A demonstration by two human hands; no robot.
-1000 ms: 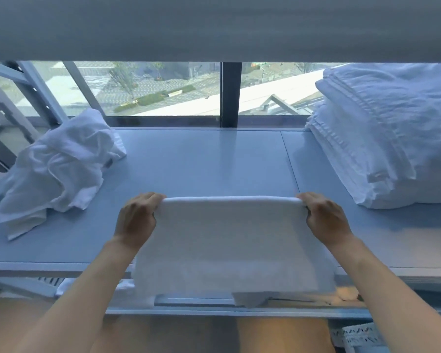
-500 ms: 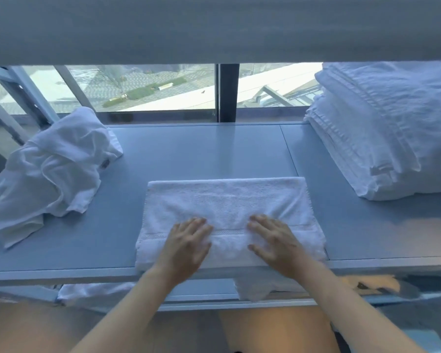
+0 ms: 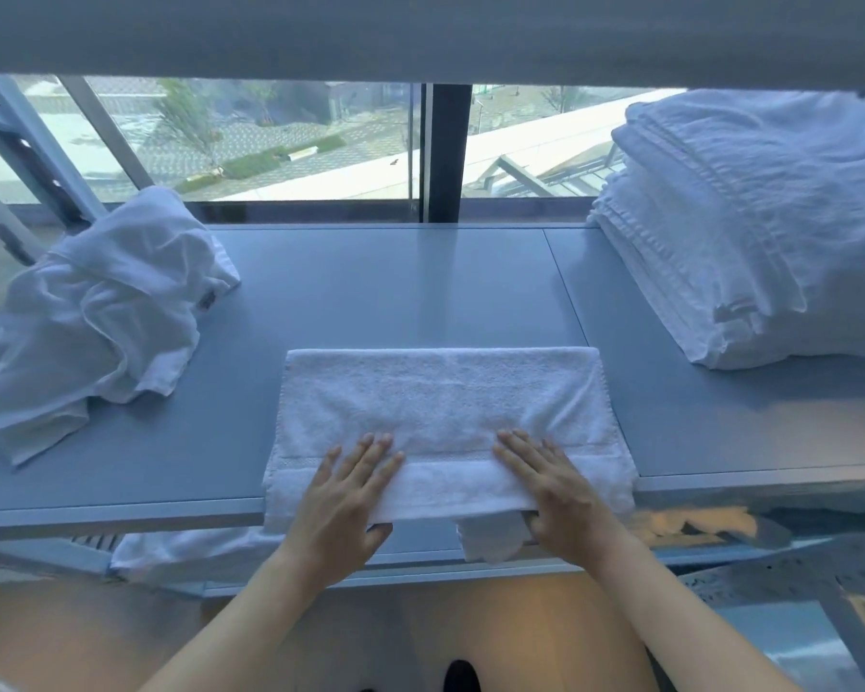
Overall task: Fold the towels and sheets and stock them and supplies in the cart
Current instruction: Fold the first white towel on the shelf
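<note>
White towel (image 3: 440, 417) lies folded flat at the near edge of grey shelf (image 3: 395, 287). Left hand (image 3: 343, 501) and right hand (image 3: 558, 496) rest on its near fold, fingers straight, thumbs tucked under the edge. Crumpled sheet (image 3: 96, 322) left, folded stack (image 3: 755, 232) right, window (image 3: 270, 142) behind.

Hotel linen area (upper floor): stacked white linens (image 3: 750, 232), window (image 3: 270, 142).

No readable text, label or number anywhere.
</note>
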